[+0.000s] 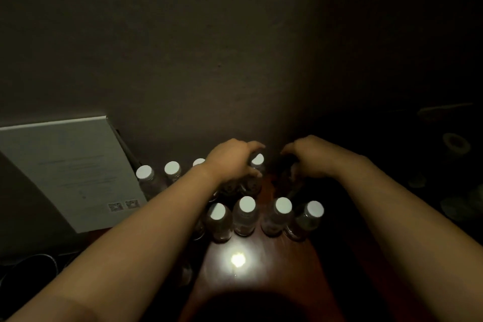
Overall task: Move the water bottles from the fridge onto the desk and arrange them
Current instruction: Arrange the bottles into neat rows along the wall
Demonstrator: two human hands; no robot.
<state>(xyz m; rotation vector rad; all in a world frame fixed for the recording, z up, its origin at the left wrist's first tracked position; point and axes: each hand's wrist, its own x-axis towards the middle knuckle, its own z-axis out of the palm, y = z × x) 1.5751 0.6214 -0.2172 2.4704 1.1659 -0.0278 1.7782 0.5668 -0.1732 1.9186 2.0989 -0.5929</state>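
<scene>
Several clear water bottles with white caps stand in two rows on the reddish wooden desk (282,269). The front row (247,204) has several caps side by side. More caps of the back row (172,168) show to the left. My left hand (230,161) grips a back-row bottle (257,160) by its neck, with the cap visible between thumb and fingers. My right hand (311,157) curls down over the top of a dim bottle (291,185) just to the right, hiding its cap. The fridge is out of sight.
A white cardboard box (65,172) leans at the back left, close to the leftmost bottles. A plain wall rises right behind the rows. Dim round objects, one like a tape roll (456,142), lie in the dark at right. A bright light glare (237,260) sits on the desk's front.
</scene>
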